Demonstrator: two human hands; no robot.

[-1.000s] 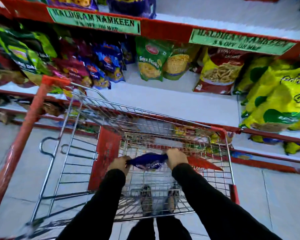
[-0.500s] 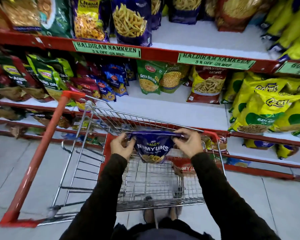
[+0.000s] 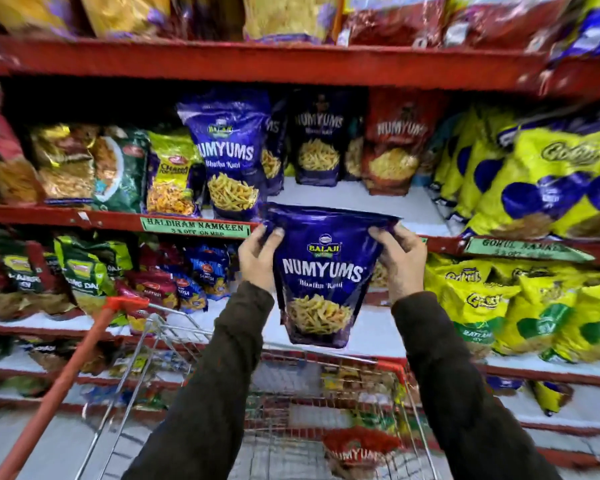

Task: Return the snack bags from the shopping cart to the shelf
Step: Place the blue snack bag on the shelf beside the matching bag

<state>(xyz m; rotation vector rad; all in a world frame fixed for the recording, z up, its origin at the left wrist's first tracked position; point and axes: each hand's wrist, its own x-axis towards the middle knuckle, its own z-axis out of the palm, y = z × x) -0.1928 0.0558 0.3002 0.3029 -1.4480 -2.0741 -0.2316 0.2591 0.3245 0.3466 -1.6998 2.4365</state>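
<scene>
Blue Numyums bag (image 3: pixel 323 271), pinched at its top corners by left hand (image 3: pixel 258 261) and right hand (image 3: pixel 400 263), now raised from the cart (image 3: pixel 326 393) to the matching shelf (image 3: pixel 354 199); red bag (image 3: pixel 359 448) remains.

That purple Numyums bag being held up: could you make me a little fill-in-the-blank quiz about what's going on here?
1. The purple Numyums bag is held by its top corners with ____ hands: left hand, right hand.
2. A matching purple bag already stands on the shelf to the upper ____ of the held one.
3. The Numyums bag left in the shopping cart is ____ in colour.

Missing words: both; left; red
</scene>
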